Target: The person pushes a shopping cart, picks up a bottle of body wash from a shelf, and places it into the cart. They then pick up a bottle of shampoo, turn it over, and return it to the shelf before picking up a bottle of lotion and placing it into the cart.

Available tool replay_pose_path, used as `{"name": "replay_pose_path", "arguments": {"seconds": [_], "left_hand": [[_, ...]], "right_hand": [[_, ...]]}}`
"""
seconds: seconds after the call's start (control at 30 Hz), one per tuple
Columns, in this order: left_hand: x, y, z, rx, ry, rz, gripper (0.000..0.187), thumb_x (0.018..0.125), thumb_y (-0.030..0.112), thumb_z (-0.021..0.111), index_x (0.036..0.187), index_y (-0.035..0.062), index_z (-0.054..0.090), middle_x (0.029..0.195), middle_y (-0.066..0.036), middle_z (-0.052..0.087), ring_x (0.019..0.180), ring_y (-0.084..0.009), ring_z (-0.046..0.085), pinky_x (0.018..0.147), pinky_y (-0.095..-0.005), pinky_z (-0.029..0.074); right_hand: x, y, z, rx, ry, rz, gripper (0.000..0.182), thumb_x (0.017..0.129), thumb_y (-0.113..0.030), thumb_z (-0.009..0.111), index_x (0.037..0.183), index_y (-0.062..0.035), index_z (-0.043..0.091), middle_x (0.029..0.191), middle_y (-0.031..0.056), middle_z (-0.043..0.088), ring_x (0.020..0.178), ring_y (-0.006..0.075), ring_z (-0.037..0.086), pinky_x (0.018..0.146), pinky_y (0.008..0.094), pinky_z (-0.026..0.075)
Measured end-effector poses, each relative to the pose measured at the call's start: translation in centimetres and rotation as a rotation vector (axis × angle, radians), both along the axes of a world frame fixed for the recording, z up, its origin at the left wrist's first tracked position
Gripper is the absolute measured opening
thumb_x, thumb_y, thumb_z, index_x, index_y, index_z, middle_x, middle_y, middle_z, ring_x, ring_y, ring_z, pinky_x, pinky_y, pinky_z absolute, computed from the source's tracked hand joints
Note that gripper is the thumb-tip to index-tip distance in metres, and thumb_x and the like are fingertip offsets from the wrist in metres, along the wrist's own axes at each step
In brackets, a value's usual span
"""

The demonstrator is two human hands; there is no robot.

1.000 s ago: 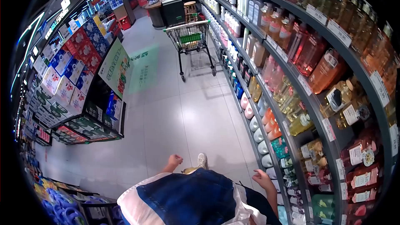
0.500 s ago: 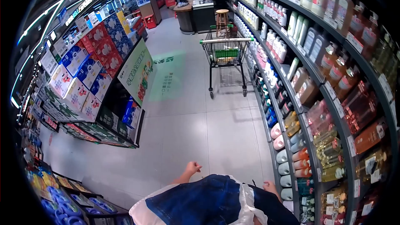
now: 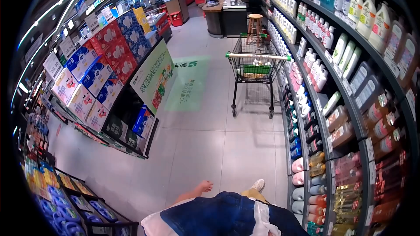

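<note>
My left hand point(image 3: 204, 186) hangs low in front of my body, above the pale floor tiles. It holds nothing; its fingers are loose and a little apart. My right hand is out of sight, with the dark blue and white clothing point(image 3: 214, 214) covering the lower middle of the view. One of my shoes point(image 3: 259, 185) steps forward on the right. Farther along the aisle stands a shopping cart point(image 3: 258, 57) with a light handle and a green panel, out of reach of both hands.
Shelves of bottles point(image 3: 345, 61) line the right side closely. On the left stands a display of boxed goods point(image 3: 92, 74) with a green sign board point(image 3: 153, 74). A low rack with blue bottles point(image 3: 65, 209) is at lower left. A stool point(image 3: 254, 28) and a counter point(image 3: 227, 17) stand beyond the cart.
The cart and shelves look nearer as I move forward. My right hand has gone out of view, and a shoe has come into view. My left hand's fingers have loosened.
</note>
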State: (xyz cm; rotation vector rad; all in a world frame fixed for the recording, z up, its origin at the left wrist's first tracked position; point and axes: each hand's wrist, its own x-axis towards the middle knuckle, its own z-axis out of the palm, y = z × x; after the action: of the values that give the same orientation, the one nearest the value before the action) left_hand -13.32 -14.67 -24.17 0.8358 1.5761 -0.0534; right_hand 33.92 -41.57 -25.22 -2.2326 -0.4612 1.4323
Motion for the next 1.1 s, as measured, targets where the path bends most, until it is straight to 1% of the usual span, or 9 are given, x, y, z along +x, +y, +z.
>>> {"name": "replay_pose_path", "arguments": {"seconds": [0.2, 0.3, 0.33, 0.43, 0.5, 0.57, 0.77, 0.9, 1.1], "left_hand": [[11.7, 13.2, 4.2, 0.179, -0.03, -0.079, 0.027, 0.089, 0.037, 0.06, 0.107, 0.0169, 0.061, 0.088, -0.001, 0.066, 0.072, -0.0129, 0.064, 0.06, -0.0308, 0.047], [16.3, 20.2, 6.8, 0.349, -0.075, -0.103, 0.025, 0.09, 0.033, 0.06, 0.107, 0.015, 0.063, 0.088, -0.002, 0.066, 0.071, -0.0111, 0.062, 0.057, -0.0276, 0.046], [17.6, 22.3, 7.4, 0.399, -0.115, -0.136, 0.025, 0.089, 0.03, 0.059, 0.108, 0.0135, 0.063, 0.088, -0.002, 0.066, 0.072, -0.0112, 0.061, 0.058, -0.0277, 0.046], [20.9, 28.1, 9.8, 0.666, -0.201, -0.289, 0.027, 0.088, 0.023, 0.059, 0.11, 0.0081, 0.064, 0.09, -0.004, 0.067, 0.079, -0.0136, 0.063, 0.068, -0.0294, 0.05], [22.8, 31.8, 12.1, 0.824, -0.135, -0.343, 0.028, 0.087, 0.022, 0.059, 0.11, 0.0056, 0.064, 0.094, -0.008, 0.068, 0.085, -0.0175, 0.064, 0.077, -0.0316, 0.051], [24.5, 36.2, 15.1, 0.904, -0.116, -0.403, 0.03, 0.086, 0.027, 0.06, 0.109, 0.009, 0.065, 0.101, -0.013, 0.069, 0.093, -0.0257, 0.066, 0.083, -0.0367, 0.051], [30.3, 51.9, 23.1, 1.304, 0.073, -0.733, 0.038, 0.082, 0.027, 0.066, 0.117, 0.0137, 0.057, 0.121, -0.014, 0.052, 0.116, -0.0338, 0.048, 0.098, -0.0421, 0.042], [34.7, 62.1, 27.6, 1.714, 0.073, -0.796, 0.046, 0.076, 0.022, 0.071, 0.117, 0.0102, 0.055, 0.121, -0.015, 0.052, 0.117, -0.0342, 0.048, 0.099, -0.0429, 0.042], [40.2, 74.0, 27.0, 1.82, 0.216, -0.872, 0.073, 0.069, 0.025, 0.076, 0.133, 0.0118, 0.043, 0.135, -0.019, 0.044, 0.127, -0.0363, 0.041, 0.105, -0.046, 0.035]], "right_hand": [[11.8, 9.3, 0.4, 0.148, -0.003, 0.03, 0.026, 0.079, -0.002, 0.058, 0.105, 0.0001, 0.058, 0.07, 0.0129, 0.063, 0.051, 0.0184, 0.06, 0.042, 0.0284, 0.044], [16.4, 16.7, 2.7, 0.361, 0.066, -0.119, 0.028, 0.079, 0.0, 0.056, 0.107, -0.0005, 0.056, 0.068, 0.0115, 0.062, 0.049, 0.0174, 0.058, 0.041, 0.028, 0.043], [17.5, 19.3, 4.7, 0.323, -0.108, -0.011, 0.026, 0.08, 0.0, 0.055, 0.107, -0.0001, 0.056, 0.067, 0.0099, 0.061, 0.049, 0.0149, 0.057, 0.041, 0.0275, 0.043], [20.5, 24.0, 5.8, 0.379, 0.011, -0.064, 0.024, 0.081, -0.001, 0.056, 0.105, 0.0008, 0.055, 0.073, 0.0102, 0.062, 0.054, 0.0145, 0.06, 0.047, 0.0291, 0.048], [21.2, 25.2, 5.1, 0.415, -0.001, -0.097, 0.024, 0.081, 0.003, 0.056, 0.105, 0.0006, 0.055, 0.069, 0.0066, 0.059, 0.051, 0.0116, 0.055, 0.042, 0.0238, 0.041], [22.0, 24.1, 2.4, 0.452, 0.034, -0.183, 0.024, 0.08, 0.003, 0.056, 0.103, 0.0013, 0.055, 0.069, 0.0068, 0.058, 0.051, 0.015, 0.057, 0.041, 0.0269, 0.044], [15.9, 18.4, 4.4, 0.077, -0.18, -0.21, 0.023, 0.08, -0.006, 0.062, 0.102, 0.001, 0.059, 0.073, 0.0091, 0.065, 0.058, 0.0194, 0.064, 0.051, 0.0308, 0.05], [10.0, 20.0, 6.4, 0.016, -0.143, -0.279, 0.025, 0.08, -0.006, 0.061, 0.104, 0.0006, 0.058, 0.074, 0.0094, 0.064, 0.059, 0.0195, 0.064, 0.051, 0.0303, 0.05], [3.2, 23.6, 10.6, 0.052, -0.133, -0.363, 0.027, 0.08, -0.007, 0.06, 0.107, 0.0001, 0.057, 0.074, 0.0098, 0.064, 0.061, 0.0197, 0.065, 0.051, 0.0295, 0.049]]}}
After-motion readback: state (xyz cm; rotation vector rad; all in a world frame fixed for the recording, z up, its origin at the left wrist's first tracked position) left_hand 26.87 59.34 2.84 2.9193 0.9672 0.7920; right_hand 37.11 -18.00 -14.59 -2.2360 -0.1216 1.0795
